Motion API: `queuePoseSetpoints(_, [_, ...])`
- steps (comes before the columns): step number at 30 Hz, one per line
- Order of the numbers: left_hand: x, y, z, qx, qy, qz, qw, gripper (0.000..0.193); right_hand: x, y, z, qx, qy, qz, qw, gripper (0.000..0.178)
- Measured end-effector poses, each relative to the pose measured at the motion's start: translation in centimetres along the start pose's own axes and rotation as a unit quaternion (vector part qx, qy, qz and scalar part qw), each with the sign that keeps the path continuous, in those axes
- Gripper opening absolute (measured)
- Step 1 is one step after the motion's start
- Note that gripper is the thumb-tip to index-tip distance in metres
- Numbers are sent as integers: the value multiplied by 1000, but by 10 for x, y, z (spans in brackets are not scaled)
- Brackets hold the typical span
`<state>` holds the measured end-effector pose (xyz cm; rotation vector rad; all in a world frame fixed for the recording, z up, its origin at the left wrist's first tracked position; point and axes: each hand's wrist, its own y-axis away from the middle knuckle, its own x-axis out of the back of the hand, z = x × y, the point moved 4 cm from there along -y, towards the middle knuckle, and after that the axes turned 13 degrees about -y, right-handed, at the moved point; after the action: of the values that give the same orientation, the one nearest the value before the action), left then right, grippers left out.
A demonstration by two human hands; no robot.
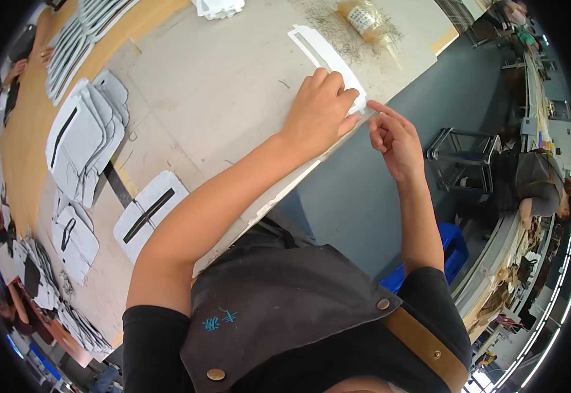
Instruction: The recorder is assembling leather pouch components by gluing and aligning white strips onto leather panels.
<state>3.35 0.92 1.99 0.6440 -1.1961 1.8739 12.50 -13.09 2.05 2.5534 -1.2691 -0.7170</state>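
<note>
A white flat piece with a long slot (321, 52) lies on the pale worktable (226, 85), reaching to the table's edge. My left hand (318, 108) presses down on its near end, fingers curled over it. Just off the table edge, my right hand (393, 134) has its thumb and fingertips pinching at the corner of the same piece.
Stacks of grey-white fabric pieces with dark zips (86, 134) lie at the left, one single piece (148, 213) nearer me. A clear plastic bottle (364, 19) lies at the table's far end. Beyond the edge stand a metal rack (462, 157) and a blue crate (452, 252); another person (537, 183) sits beyond them.
</note>
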Motion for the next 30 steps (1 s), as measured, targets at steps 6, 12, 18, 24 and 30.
queuePoseSetpoints(6, [-21,-16,5,-32,-55,-4,998,34,2,-6,-7,-66,-101,-17,993,37])
queuePoseSetpoints(12, [-27,-22,13,-23,-94,-22,995,32,11,-20,-2,-194,-317,-65,926,32])
queuePoseSetpoints(18, [-33,-28,8,32,-96,23,995,16,3,-16,-6,-67,-49,-36,996,33])
queuePoseSetpoints(24, [-6,-32,-7,91,-6,115,989,8,-6,-10,-3,0,121,2,993,33])
queuePoseSetpoints(30, [100,9,-26,124,105,255,953,16,-21,-6,-8,155,223,-5,962,32])
